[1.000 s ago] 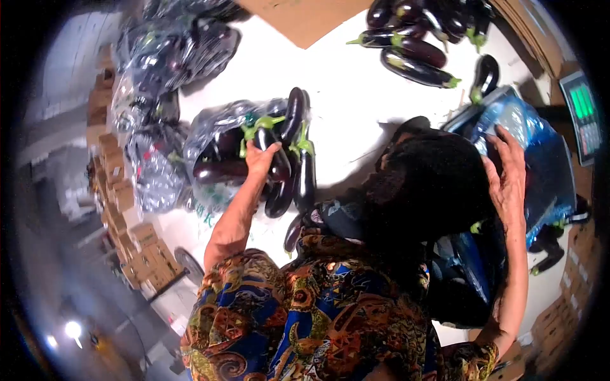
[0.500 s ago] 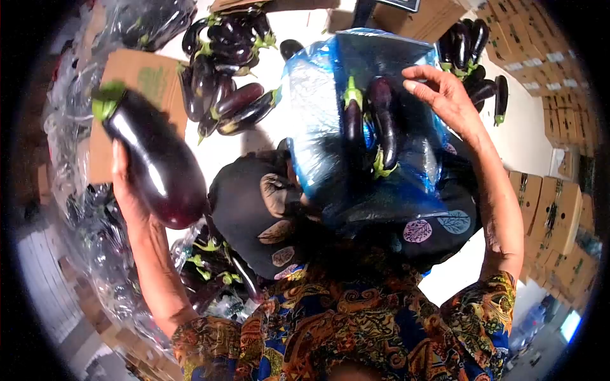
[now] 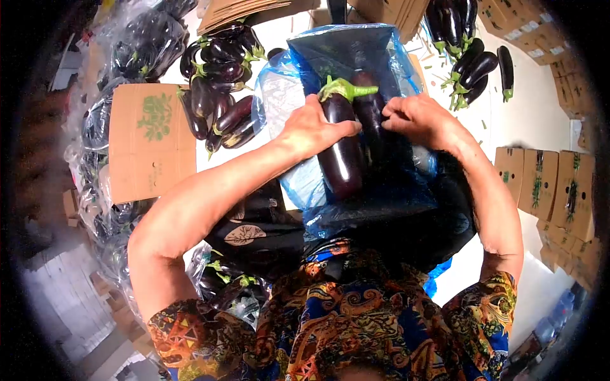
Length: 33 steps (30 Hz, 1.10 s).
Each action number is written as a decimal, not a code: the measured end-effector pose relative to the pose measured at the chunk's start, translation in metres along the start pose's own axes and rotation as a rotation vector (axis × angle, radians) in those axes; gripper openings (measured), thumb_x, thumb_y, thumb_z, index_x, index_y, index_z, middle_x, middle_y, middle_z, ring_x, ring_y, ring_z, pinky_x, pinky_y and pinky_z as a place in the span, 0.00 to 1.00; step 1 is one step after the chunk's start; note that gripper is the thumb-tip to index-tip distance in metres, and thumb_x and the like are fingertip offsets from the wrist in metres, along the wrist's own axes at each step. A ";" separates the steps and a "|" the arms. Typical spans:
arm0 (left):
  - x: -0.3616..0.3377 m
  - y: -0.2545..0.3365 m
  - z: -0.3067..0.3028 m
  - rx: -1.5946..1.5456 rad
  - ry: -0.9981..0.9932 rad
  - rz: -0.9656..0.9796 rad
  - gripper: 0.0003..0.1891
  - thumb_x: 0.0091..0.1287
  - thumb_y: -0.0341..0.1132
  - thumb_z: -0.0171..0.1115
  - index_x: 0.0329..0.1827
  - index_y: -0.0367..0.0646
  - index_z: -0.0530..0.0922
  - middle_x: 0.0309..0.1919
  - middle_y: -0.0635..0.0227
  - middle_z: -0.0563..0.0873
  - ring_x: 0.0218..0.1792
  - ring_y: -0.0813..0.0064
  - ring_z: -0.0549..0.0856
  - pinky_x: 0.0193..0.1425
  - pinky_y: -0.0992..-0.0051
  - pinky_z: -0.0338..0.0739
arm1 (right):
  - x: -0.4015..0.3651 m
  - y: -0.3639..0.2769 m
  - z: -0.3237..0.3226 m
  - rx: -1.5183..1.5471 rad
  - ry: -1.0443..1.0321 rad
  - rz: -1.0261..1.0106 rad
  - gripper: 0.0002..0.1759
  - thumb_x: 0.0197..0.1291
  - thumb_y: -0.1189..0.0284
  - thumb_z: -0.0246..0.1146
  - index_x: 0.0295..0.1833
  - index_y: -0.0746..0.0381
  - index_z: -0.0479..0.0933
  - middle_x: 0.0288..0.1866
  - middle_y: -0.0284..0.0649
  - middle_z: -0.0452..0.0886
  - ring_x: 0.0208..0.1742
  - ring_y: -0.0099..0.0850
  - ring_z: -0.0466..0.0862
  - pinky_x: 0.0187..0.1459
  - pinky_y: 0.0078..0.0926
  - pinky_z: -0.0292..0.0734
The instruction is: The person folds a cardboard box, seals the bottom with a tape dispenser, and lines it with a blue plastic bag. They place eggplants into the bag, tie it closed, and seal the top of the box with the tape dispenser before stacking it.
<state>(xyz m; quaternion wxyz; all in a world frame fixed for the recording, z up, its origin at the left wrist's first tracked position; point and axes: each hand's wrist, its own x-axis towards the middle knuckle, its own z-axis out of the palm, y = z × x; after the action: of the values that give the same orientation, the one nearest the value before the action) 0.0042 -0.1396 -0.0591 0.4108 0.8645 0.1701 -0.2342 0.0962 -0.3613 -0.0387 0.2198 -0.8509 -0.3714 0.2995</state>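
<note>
My left hand [image 3: 314, 127] is closed around a large glossy eggplant [image 3: 344, 168] with its green stem at the far end. It holds this eggplant over an open, box-shaped space lined with a blue plastic bag [image 3: 394, 206]. Another dark eggplant [image 3: 375, 130] lies inside the liner, partly hidden behind the held one. My right hand [image 3: 422, 120] is at the liner's right side, beside that inner eggplant. Its fingers are curled together, and whatever may be between the fingertips is hidden.
Eggplant piles lie on the white surface at the left [image 3: 222, 63] and right [image 3: 470, 70]. A cardboard piece [image 3: 152, 143] stands at the left, near plastic-wrapped eggplants [image 3: 149, 41]. Flattened cardboard [image 3: 241, 11] lies at the back. Stacked cartons [image 3: 540, 181] stand at the right.
My left hand has brought the large eggplant from the far left to over the blue liner. My right hand's fingers have curled and moved down slightly. The view has shifted a little.
</note>
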 end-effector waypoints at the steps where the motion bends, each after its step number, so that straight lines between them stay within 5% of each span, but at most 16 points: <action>1: 0.000 0.010 0.002 0.101 -0.011 -0.020 0.49 0.47 0.60 0.71 0.59 0.25 0.64 0.47 0.45 0.82 0.51 0.53 0.82 0.57 0.67 0.75 | 0.000 0.006 0.007 -0.026 -0.008 -0.074 0.13 0.58 0.63 0.65 0.39 0.62 0.79 0.35 0.50 0.83 0.39 0.51 0.82 0.40 0.44 0.76; 4: 0.010 0.021 0.017 0.338 0.016 -0.010 0.51 0.51 0.64 0.67 0.59 0.24 0.59 0.44 0.41 0.83 0.47 0.51 0.85 0.55 0.65 0.78 | 0.001 0.014 0.030 -0.125 -0.021 -0.247 0.16 0.57 0.63 0.66 0.42 0.65 0.78 0.33 0.53 0.82 0.40 0.52 0.81 0.42 0.44 0.76; 6: 0.017 0.025 0.020 0.254 -0.152 -0.102 0.50 0.53 0.63 0.66 0.60 0.24 0.57 0.42 0.43 0.84 0.38 0.55 0.88 0.50 0.68 0.81 | 0.005 0.003 0.030 -0.166 -0.189 -0.140 0.20 0.56 0.58 0.66 0.42 0.65 0.78 0.33 0.55 0.82 0.41 0.53 0.82 0.43 0.47 0.77; 8: 0.028 0.012 0.031 0.315 -0.080 -0.063 0.51 0.53 0.64 0.66 0.61 0.24 0.58 0.39 0.46 0.86 0.28 0.58 0.88 0.46 0.68 0.83 | 0.004 -0.005 0.034 -0.149 -0.207 -0.122 0.22 0.56 0.55 0.65 0.41 0.65 0.78 0.34 0.56 0.82 0.41 0.53 0.83 0.42 0.47 0.77; 12: 0.027 0.008 0.003 0.111 -0.258 -0.076 0.46 0.62 0.56 0.66 0.68 0.25 0.56 0.38 0.48 0.85 0.25 0.68 0.87 0.21 0.74 0.82 | 0.006 -0.011 0.038 -0.301 -0.270 -0.028 0.22 0.58 0.52 0.63 0.44 0.60 0.81 0.38 0.52 0.84 0.43 0.51 0.84 0.45 0.46 0.81; 14: 0.006 0.008 -0.039 0.131 -0.142 0.165 0.44 0.64 0.57 0.63 0.70 0.27 0.60 0.36 0.54 0.85 0.25 0.74 0.84 0.27 0.74 0.82 | 0.008 -0.016 0.035 -0.318 -0.278 0.039 0.22 0.58 0.52 0.63 0.45 0.61 0.81 0.38 0.52 0.84 0.44 0.52 0.84 0.45 0.46 0.80; 16: -0.020 -0.002 -0.097 -0.131 -0.213 0.186 0.36 0.66 0.50 0.63 0.70 0.35 0.65 0.43 0.59 0.84 0.36 0.76 0.85 0.36 0.75 0.82 | 0.012 -0.015 0.038 -0.326 -0.209 0.061 0.20 0.58 0.55 0.64 0.45 0.61 0.80 0.39 0.54 0.83 0.45 0.53 0.83 0.46 0.48 0.79; 18: -0.067 -0.032 -0.135 -0.359 0.027 0.269 0.29 0.69 0.48 0.59 0.67 0.39 0.69 0.45 0.63 0.84 0.42 0.75 0.85 0.43 0.76 0.80 | 0.011 -0.018 0.041 -0.210 -0.139 0.086 0.21 0.58 0.58 0.66 0.46 0.65 0.78 0.39 0.57 0.82 0.44 0.55 0.82 0.45 0.49 0.76; 22: -0.164 -0.166 -0.165 -0.434 0.363 -0.002 0.31 0.69 0.51 0.58 0.68 0.40 0.67 0.50 0.58 0.83 0.48 0.67 0.84 0.59 0.68 0.75 | 0.001 -0.039 0.039 -0.188 -0.035 -0.043 0.28 0.61 0.56 0.64 0.57 0.68 0.76 0.44 0.58 0.82 0.47 0.51 0.82 0.51 0.42 0.74; 24: -0.228 -0.249 -0.148 -0.462 0.425 -0.174 0.31 0.67 0.49 0.60 0.68 0.40 0.67 0.51 0.57 0.83 0.48 0.66 0.84 0.58 0.68 0.76 | 0.008 -0.034 0.042 -0.129 -0.146 0.072 0.28 0.62 0.57 0.64 0.60 0.65 0.75 0.44 0.55 0.83 0.45 0.48 0.80 0.54 0.39 0.72; 28: -0.360 -0.401 -0.053 -0.530 0.566 -0.829 0.31 0.61 0.42 0.65 0.65 0.38 0.70 0.45 0.56 0.85 0.45 0.69 0.84 0.47 0.71 0.80 | 0.012 -0.016 0.043 -0.088 -0.105 0.065 0.29 0.64 0.56 0.63 0.60 0.69 0.74 0.51 0.53 0.81 0.50 0.43 0.80 0.55 0.34 0.72; 29: -0.388 -0.419 -0.029 -0.229 0.460 -0.934 0.30 0.55 0.42 0.70 0.59 0.36 0.76 0.35 0.57 0.86 0.39 0.70 0.85 0.44 0.71 0.78 | 0.015 -0.035 0.035 -0.074 -0.187 0.150 0.29 0.64 0.57 0.63 0.59 0.70 0.74 0.52 0.51 0.81 0.52 0.39 0.80 0.56 0.32 0.71; 31: -0.433 -0.441 0.044 -0.060 0.611 -1.010 0.24 0.53 0.42 0.70 0.51 0.41 0.80 0.38 0.55 0.87 0.42 0.60 0.86 0.53 0.63 0.77 | 0.014 -0.021 0.035 0.043 -0.121 0.177 0.26 0.64 0.58 0.63 0.57 0.69 0.75 0.51 0.47 0.81 0.52 0.34 0.79 0.57 0.30 0.70; 33: -0.456 -0.449 0.094 0.081 0.628 -1.036 0.29 0.49 0.40 0.73 0.56 0.45 0.77 0.49 0.55 0.82 0.52 0.52 0.81 0.55 0.62 0.75 | 0.019 -0.018 0.032 0.013 -0.133 0.209 0.24 0.65 0.59 0.63 0.55 0.69 0.76 0.50 0.45 0.81 0.51 0.32 0.78 0.59 0.29 0.68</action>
<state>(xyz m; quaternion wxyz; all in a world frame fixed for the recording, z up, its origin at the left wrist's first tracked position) -0.6192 0.0111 -0.1462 0.1402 0.7122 0.6726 -0.1439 0.0759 -0.3302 -0.0582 0.1680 -0.8618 -0.2926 0.3788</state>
